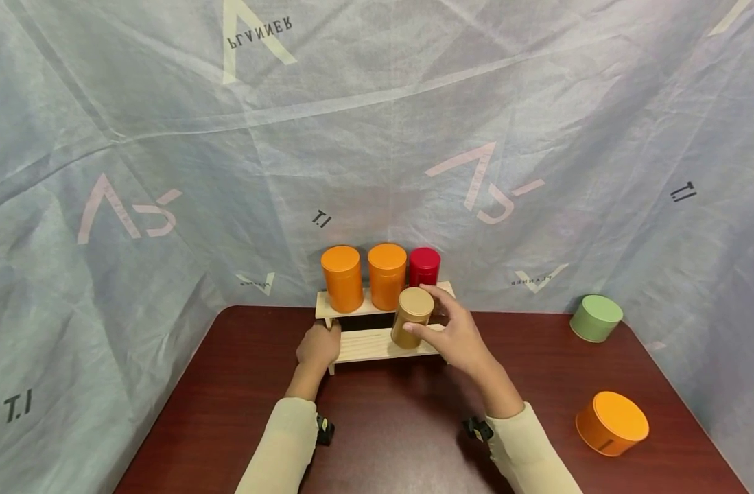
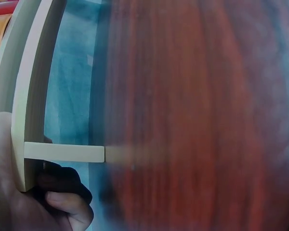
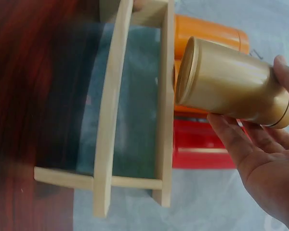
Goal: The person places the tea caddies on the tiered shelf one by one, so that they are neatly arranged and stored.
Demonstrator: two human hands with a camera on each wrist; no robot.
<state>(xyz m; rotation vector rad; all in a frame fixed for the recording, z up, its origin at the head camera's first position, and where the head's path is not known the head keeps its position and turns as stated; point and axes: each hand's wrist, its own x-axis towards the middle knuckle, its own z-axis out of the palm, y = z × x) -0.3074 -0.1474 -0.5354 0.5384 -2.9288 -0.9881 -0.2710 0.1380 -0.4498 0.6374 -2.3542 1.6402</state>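
Note:
A two-tier wooden rack (image 1: 367, 345) stands at the back of the table. At its left end, my left hand (image 1: 317, 348) grips the lower shelf (image 2: 20, 110), the fingers curled round the wood beside a leg (image 2: 62, 151). My right hand (image 1: 462, 337) holds a gold canister (image 1: 407, 328) by its side, between thumb and fingers. Seen from the right wrist, this canister (image 3: 236, 82) hangs slightly tilted at upper-shelf height, in front of the others. On the upper shelf stand two orange canisters (image 1: 344, 285) and, at the right, a red canister (image 1: 425, 264), partly hidden.
On the table's right side lie a low orange tin (image 1: 611, 424) and, farther back, a green tin (image 1: 595, 318). A grey printed cloth (image 1: 377, 137) hangs behind and round the dark red wooden table (image 1: 389, 425).

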